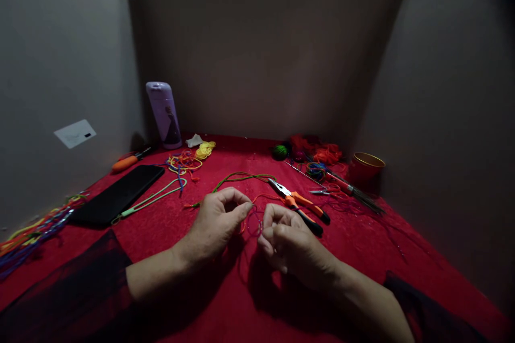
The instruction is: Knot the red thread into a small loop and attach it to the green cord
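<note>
My left hand (221,220) pinches a thin cord between thumb and forefinger, near the middle of the red cloth. Close by on the right, my right hand (295,241) has its fingers curled in, closed around thin purple cord. A small loop of purple cord (253,225) hangs between the two hands; its ends are hidden by the fingers. A red cord (265,196) runs from beside my left fingertips toward the orange-handled pliers (300,203). Behind my left hand lies a green cord (241,176).
On the left are a black phone (120,195), colourful threads (40,230), a purple bottle (164,115) and yellow yarn (205,150). At the right stand a red cup (366,166), a brush (354,191) and red yarn (328,154). Walls enclose the red cloth (225,305).
</note>
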`<state>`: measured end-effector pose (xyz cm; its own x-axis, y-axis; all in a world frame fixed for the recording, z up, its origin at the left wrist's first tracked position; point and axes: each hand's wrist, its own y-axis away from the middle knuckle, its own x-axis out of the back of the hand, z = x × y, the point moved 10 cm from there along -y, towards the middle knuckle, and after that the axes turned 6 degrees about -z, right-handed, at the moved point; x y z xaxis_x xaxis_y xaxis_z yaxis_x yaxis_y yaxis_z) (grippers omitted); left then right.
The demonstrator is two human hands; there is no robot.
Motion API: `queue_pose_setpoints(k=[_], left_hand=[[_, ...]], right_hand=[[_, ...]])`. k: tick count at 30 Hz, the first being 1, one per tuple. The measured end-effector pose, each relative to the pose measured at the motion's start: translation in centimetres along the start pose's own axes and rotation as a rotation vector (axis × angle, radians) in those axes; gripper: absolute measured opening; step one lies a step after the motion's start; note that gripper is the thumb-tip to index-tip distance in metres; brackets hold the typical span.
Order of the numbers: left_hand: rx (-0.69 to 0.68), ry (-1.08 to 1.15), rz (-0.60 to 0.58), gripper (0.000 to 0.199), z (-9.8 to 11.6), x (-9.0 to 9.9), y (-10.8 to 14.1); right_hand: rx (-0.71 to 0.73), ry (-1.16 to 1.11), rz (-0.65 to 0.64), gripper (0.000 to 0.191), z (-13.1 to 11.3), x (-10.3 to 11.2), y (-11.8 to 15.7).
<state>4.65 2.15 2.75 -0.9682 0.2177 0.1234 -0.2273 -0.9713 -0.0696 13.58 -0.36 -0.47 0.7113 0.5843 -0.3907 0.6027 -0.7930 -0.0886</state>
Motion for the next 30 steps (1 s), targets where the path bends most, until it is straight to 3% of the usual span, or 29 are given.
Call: queue_pose_setpoints(k=[5, 8, 13, 18, 25, 30], left_hand=[[-0.03, -0.033, 0.009, 0.015, 0.1, 0.4, -0.3], [-0.05, -0.059, 0.022, 0.015, 0.2, 0.6, -0.2], [-0.053, -0.084, 0.046, 0.014, 0.5, 0.7, 0.0], [-0.144, -0.167, 0.015, 0.012, 1.6, 0.1, 0.3], [-0.202, -0.215, 0.03, 0.012, 1.9, 0.4, 0.2], [-0.235, -0.292, 0.102, 0.01, 2.0, 1.7, -0.3]], right_hand=[[0.06, 0.217, 0.183, 0.008, -1.3, 1.2, 0.3], [0.133, 0.242, 0.226, 0.011, -2.2, 1.2, 0.6], [0.048, 0.158, 0.193, 0.02, -1.0, 1.4, 0.4], [0.002, 0.079, 0.202, 0.031, 0.2, 1.8, 0.1], [-0.003, 0.006, 0.185, 0.032, 0.7, 2.0, -0.2], [-0.082, 0.022, 0.019, 0.025, 0.9, 0.4, -0.1]])
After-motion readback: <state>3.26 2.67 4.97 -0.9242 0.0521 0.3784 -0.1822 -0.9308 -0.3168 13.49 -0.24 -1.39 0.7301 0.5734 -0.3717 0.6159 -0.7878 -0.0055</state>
